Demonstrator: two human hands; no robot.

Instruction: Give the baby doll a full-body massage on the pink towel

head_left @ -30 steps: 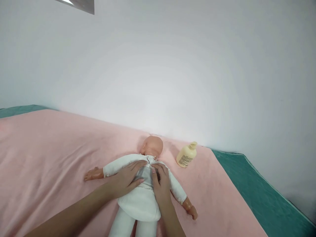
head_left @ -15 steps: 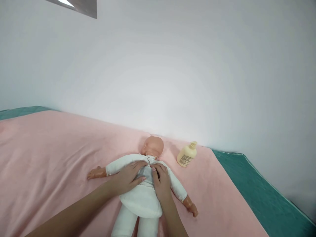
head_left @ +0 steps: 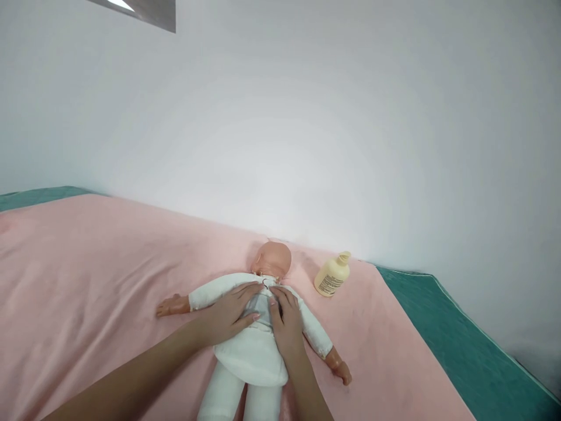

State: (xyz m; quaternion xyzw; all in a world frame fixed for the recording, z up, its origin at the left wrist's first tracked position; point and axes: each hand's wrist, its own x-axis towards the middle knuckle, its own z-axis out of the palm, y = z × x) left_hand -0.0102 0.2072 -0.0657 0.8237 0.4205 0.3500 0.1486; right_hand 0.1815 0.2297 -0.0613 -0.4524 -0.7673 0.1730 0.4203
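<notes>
A baby doll with a white cloth body and smooth tan plastic head and hands (head_left: 252, 362) lies in the lower centre of the frame, stretched out on its front. The back of its bald head (head_left: 274, 259) faces the viewer, pointing toward the top of the frame, and its legs run off the bottom edge. One doll arm reaches out to the left; the other slants toward the lower right. A light grey patch (head_left: 262, 307) covers the middle of its back, with a short, dark, curled thread (head_left: 265, 283) just above it, near the neck.

Two bare hands rest on the doll's upper back, one to each side of the patch. The left hand (head_left: 228, 316) lies with fingers extended and thumb spread apart; the right hand (head_left: 288, 321) lies opposite, fingers gently bent. The grip of both is released: the palms face down, and neither hand grasps anything.

Right of the doll's head, well apart from the hands, a pale yellow pump bottle with dark printed text (head_left: 332, 279) stands upright. Everything lies on a wrinkled pink cloth (head_left: 109, 263). A green covering (head_left: 460, 327) shows beyond it at the lower right and far left. A plain white wall (head_left: 280, 117) fills the upper frame, with a grey-edged corner (head_left: 162, 14) at upper left.
</notes>
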